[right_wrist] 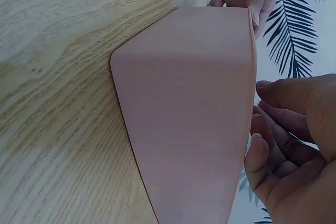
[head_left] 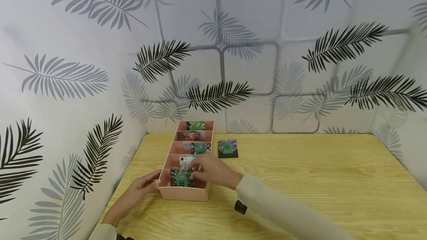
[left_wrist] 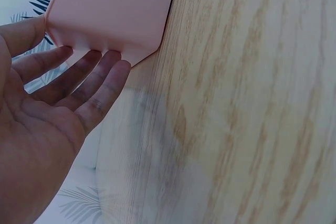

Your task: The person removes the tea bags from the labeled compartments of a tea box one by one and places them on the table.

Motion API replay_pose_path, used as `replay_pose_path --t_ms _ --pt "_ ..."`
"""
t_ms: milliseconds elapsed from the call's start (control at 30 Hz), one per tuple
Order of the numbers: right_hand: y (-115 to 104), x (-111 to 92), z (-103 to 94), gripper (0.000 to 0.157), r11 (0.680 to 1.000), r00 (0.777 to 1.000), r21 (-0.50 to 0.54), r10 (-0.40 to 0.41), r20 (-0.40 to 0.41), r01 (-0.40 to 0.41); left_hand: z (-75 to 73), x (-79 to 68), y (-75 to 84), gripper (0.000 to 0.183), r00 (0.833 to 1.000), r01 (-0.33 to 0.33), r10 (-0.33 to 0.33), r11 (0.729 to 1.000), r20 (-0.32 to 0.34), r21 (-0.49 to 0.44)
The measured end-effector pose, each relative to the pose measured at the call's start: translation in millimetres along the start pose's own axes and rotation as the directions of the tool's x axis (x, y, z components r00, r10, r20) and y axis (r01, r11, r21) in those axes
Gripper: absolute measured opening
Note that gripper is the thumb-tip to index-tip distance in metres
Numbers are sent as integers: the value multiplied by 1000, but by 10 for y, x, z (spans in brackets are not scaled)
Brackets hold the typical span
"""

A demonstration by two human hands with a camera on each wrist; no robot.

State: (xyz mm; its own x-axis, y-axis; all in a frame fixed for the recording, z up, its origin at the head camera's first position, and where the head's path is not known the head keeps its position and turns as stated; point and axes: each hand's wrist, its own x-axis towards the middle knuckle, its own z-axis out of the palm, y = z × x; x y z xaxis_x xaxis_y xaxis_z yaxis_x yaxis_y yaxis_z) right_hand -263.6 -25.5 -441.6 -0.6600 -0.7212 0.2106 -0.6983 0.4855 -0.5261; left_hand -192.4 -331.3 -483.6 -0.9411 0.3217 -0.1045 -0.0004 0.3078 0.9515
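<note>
A long pink divided box (head_left: 185, 195) stands on the table, with small packets in its compartments. My left hand (head_left: 141, 190) holds the box at its near left corner, thumb at the rim; in the left wrist view the fingertips (left_wrist: 123, 65) press its outer wall. My right hand (head_left: 215, 169) reaches over the right rim into the nearest compartment. Its thumb and fingers pinch the right edge of a dark packet with a green label (head_left: 182, 179). From the right wrist view, curled fingers show at the rim, while the packet is hidden behind the wall.
Another dark packet with a green label (head_left: 228, 148) lies on the table right of the box. Farther compartments hold a white packet (head_left: 185, 162), a dark green-labelled packet (head_left: 201, 148), a reddish packet (head_left: 188, 136) and a green packet (head_left: 196, 125). A leaf-patterned wall (head_left: 247, 69) stands behind.
</note>
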Motion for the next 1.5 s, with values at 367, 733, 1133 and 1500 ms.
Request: replay_pose_path --t_ms 367,733,1133,1500 --pt "-87 0 43 15 988 999 -152 -33 6 33 13 -23 14 66 1000 23 -23 1000 -20 8" --pt "-101 -19 106 7 998 999 -30 -48 6 49 25 -34 7 67 999 41 -40 999 -31 9" --pt "-128 -12 106 12 990 997 -117 -75 -6 73 5 -5 -1 65 1000 0 0 1000 -9 1" --pt "-124 -8 154 13 993 998 -111 -44 -47 38 11 -12 5 65 1000 -4 4 1000 -9 -4"
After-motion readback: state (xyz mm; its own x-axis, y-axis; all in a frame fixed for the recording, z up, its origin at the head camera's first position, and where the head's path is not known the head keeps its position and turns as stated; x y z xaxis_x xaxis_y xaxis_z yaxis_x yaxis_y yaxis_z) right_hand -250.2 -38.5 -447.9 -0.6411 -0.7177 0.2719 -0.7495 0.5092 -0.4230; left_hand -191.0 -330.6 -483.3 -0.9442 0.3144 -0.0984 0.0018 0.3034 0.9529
